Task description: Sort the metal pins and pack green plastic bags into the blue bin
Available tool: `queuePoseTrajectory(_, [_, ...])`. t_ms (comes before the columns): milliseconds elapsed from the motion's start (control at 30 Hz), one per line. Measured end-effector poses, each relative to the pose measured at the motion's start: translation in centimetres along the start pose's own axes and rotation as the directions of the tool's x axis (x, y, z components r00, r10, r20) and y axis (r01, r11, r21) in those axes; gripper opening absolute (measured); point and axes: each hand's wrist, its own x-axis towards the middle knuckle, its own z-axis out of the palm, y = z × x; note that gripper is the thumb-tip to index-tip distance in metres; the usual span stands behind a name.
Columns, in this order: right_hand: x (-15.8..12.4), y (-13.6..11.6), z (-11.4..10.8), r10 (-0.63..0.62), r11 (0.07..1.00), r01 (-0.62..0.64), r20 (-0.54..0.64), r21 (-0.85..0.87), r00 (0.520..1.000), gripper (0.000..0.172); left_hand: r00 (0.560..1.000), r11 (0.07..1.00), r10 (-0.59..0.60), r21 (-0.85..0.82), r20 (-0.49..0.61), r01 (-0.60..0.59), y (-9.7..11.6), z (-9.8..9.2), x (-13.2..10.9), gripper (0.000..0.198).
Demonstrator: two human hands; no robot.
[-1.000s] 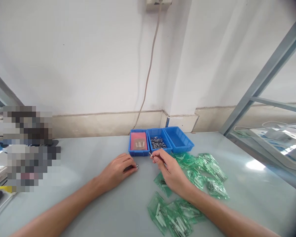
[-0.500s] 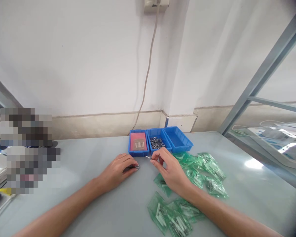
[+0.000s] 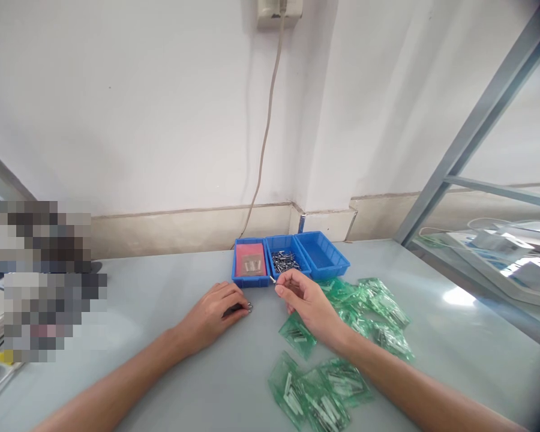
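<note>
My left hand rests on the table, fingers curled round several small metal screws whose ends poke out at the fingertips. My right hand pinches a single screw between thumb and forefinger, just in front of the blue bins. Beyond it, the middle blue bin holds a heap of loose screws. The left blue bin contains a pink sheet with a small clear bag of pale pieces on it. Nothing lies in the right blue bin.
Several green plastic bags with screws and white pieces lie near and under my right forearm. A metal frame slants up at the right. The wall with a hanging cable stands behind the table. A blurred-out area is at the left.
My right hand has turned slightly, and the screw in it now points up and left nearer the bins. The left hand has barely moved. The whole view has shifted a little.
</note>
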Motion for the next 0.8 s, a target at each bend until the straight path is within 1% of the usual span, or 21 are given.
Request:
queuePoseTrajectory(100, [0.1, -0.1, -0.1, 0.041, 0.999, -0.040, -0.016, 0.020, 0.999, 0.040, 1.000, 1.000, -0.017, -0.008, 0.017, 0.017, -0.1, 0.0, -0.1, 0.009])
queuePoseTrajectory(233, [0.2, -0.3, 0.0, 0.103, 0.990, -0.096, -0.072, 0.103, 0.992, 0.053, 0.999, 0.999, -0.031, -0.013, 0.025, 0.031, -0.2, 0.1, -0.1, 0.008])
queuePoseTrajectory(300, [0.4, -0.5, 0.0, 0.114, 0.984, -0.099, -0.097, 0.147, 0.989, 0.052, 0.999, 0.999, -0.035, -0.014, 0.024, 0.036, -0.1, 0.2, -0.1, 0.008])
queuePoseTrajectory(367, [0.5, -0.7, -0.1, 0.107, 0.979, -0.087, -0.107, 0.183, 0.988, 0.047, 0.999, 0.999, -0.036, -0.015, 0.023, 0.036, -0.1, 0.2, 0.0, 0.008])
queuePoseTrajectory(467, [0.6, -0.7, -0.3, 0.056, 0.984, -0.039, -0.093, 0.176, 0.994, 0.043, 1.000, 1.000, -0.012, -0.012, 0.012, 0.012, 0.0, 0.1, 0.1, 0.011])
queuePoseTrajectory(533, [0.4, -0.7, -0.3, 0.005, 0.997, 0.001, -0.073, 0.083, 0.997, 0.039, 1.000, 1.000, 0.005, -0.013, 0.011, -0.005, 0.1, 0.1, 0.1, 0.014])
queuePoseTrajectory(600, [0.1, -0.7, -0.2, -0.064, 0.993, 0.061, -0.032, -0.097, 0.997, 0.030, 1.000, 1.000, 0.016, -0.015, 0.020, -0.015, 0.1, 0.0, 0.1, 0.015])
queuePoseTrajectory(633, [-0.2, -0.6, -0.1, -0.108, 0.971, 0.107, 0.007, -0.213, 0.994, 0.026, 0.999, 1.000, 0.019, -0.015, 0.026, -0.019, 0.1, 0.1, 0.1, 0.016])
queuePoseTrajectory(700, [-0.7, -0.5, 0.1, -0.187, 0.877, 0.235, 0.153, -0.419, 0.970, 0.020, 0.999, 0.999, 0.030, -0.011, 0.031, -0.030, 0.0, 0.1, 0.1, 0.015])
queuePoseTrajectory(733, [-0.9, -0.4, 0.2, -0.220, 0.819, 0.308, 0.231, -0.484, 0.948, 0.016, 0.999, 0.999, 0.036, -0.008, 0.032, -0.036, 0.0, 0.2, 0.0, 0.014])
queuePoseTrajectory(800, [-1.2, -0.2, 0.3, -0.219, 0.736, 0.373, 0.321, -0.565, 0.921, 0.015, 0.998, 0.999, 0.047, 0.000, 0.035, -0.047, -0.1, 0.2, -0.1, 0.013])
